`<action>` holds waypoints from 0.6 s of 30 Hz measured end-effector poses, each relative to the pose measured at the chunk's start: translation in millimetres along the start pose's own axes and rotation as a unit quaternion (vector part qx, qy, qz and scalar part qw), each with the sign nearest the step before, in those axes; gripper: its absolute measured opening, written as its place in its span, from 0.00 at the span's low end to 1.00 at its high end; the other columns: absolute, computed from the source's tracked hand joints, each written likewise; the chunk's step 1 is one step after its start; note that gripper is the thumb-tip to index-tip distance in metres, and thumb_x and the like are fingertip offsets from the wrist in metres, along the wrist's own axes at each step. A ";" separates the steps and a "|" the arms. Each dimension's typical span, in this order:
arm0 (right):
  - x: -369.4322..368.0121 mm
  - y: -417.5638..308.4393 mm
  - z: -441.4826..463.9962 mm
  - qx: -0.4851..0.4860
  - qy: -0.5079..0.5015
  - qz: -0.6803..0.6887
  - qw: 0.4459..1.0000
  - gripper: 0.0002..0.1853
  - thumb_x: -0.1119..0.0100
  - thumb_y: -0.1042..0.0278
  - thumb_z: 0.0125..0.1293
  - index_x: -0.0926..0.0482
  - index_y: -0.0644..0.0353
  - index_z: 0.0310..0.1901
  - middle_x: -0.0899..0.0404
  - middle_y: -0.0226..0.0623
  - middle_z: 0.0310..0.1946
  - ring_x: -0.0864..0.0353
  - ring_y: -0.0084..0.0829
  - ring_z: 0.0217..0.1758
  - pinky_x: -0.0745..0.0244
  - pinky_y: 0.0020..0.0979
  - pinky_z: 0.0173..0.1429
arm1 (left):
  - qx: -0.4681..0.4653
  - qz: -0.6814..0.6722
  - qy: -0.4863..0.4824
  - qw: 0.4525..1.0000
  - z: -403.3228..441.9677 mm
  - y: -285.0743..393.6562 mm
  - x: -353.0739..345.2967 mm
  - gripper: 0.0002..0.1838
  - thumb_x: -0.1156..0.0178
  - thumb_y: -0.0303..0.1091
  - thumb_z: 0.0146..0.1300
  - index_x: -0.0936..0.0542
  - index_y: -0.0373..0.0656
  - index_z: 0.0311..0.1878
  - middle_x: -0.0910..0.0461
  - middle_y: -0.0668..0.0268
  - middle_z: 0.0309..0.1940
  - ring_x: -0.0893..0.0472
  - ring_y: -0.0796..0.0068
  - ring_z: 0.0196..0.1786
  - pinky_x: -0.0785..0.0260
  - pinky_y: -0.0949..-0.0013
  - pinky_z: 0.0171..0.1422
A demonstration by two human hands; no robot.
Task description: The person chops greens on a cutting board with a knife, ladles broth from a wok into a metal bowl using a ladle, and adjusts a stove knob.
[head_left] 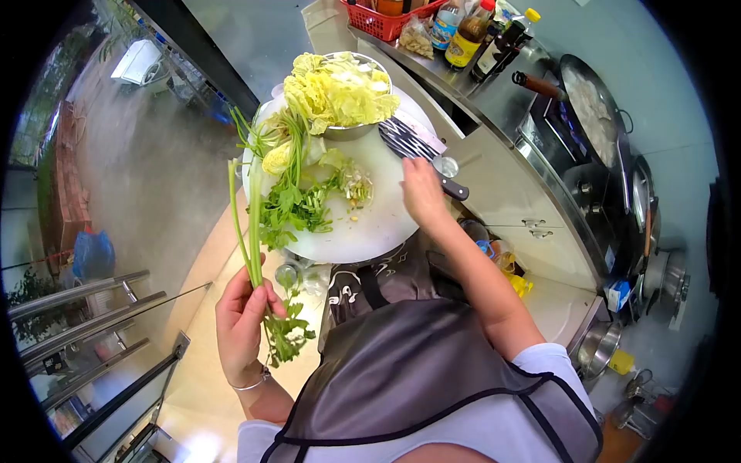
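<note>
Leafy celery stalks (pixel 254 231) are gripped in my left hand (pixel 245 312), left of the round white cutting board (pixel 378 224). Their pale ends point up and the leaves hang below my fingers. My right hand (pixel 424 189) is over the board's right side, fingers curled, beside a kitchen knife (pixel 409 143) with a black-and-white patterned blade and dark handle. Whatever those fingers hold, if anything, is hidden. Chopped greens (pixel 297 207) and a small pile of chopped scallion (pixel 357 187) lie on the board. Behind them, a metal bowl (pixel 351 133) is heaped with yellow-green cabbage leaves (pixel 336 89).
A steel counter (pixel 502 127) on the right carries sauce bottles (pixel 467 38), a red basket (pixel 382 23) and a stove with a wok (pixel 590 112) of pale food. Metal railings (pixel 93 332) stand at left. A small glass (pixel 446 166) sits by the knife.
</note>
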State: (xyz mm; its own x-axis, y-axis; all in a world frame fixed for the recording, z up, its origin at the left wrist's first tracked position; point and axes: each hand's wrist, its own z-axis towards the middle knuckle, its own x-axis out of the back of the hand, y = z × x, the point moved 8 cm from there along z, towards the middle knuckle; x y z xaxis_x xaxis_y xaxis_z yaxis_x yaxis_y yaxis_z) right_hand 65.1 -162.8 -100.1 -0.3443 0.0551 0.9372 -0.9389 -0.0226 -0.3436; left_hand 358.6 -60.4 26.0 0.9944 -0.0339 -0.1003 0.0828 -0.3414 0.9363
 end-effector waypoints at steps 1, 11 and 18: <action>10.7 6.3 -5.2 -0.010 0.008 -0.071 0.997 0.22 0.43 0.78 0.51 0.31 0.64 0.50 0.30 0.46 0.40 0.29 0.48 0.43 0.31 0.44 0.42 | 0.013 -0.007 -0.004 1.000 -1.3 -1.6 -0.9 0.22 0.49 0.27 0.65 0.35 0.33 0.61 0.27 0.67 0.31 0.22 0.77 0.30 0.28 0.77 0.36; 17.3 61.8 -6.8 0.044 -0.024 -0.078 0.996 0.23 0.47 0.77 0.52 0.34 0.59 0.53 0.27 0.47 0.36 0.24 0.46 0.33 0.28 0.43 0.36 | 0.049 0.128 -0.010 0.991 -1.9 -25.5 -40.2 0.18 0.53 0.26 0.67 0.30 0.36 0.59 0.29 0.69 0.31 0.34 0.83 0.21 0.40 0.82 0.25; 58.5 162.7 -24.2 -0.211 -0.055 0.282 0.934 0.13 0.38 0.63 0.57 0.27 0.64 0.37 0.27 0.36 0.21 0.26 0.27 0.24 0.31 0.31 0.28 | 0.008 0.320 0.064 0.945 1.4 -20.8 -88.4 0.19 0.53 0.25 0.66 0.31 0.38 0.60 0.28 0.61 0.35 0.28 0.71 0.32 0.34 0.72 0.37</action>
State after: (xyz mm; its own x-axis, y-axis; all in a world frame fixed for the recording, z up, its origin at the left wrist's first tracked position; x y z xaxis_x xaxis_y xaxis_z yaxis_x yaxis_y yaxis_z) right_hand -107.9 -139.1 -102.6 -0.8038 0.0490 0.5929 -0.5337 0.3808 -0.7551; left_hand 268.9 -51.7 14.9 0.8405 -0.1251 0.5272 -0.5383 -0.3033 0.7863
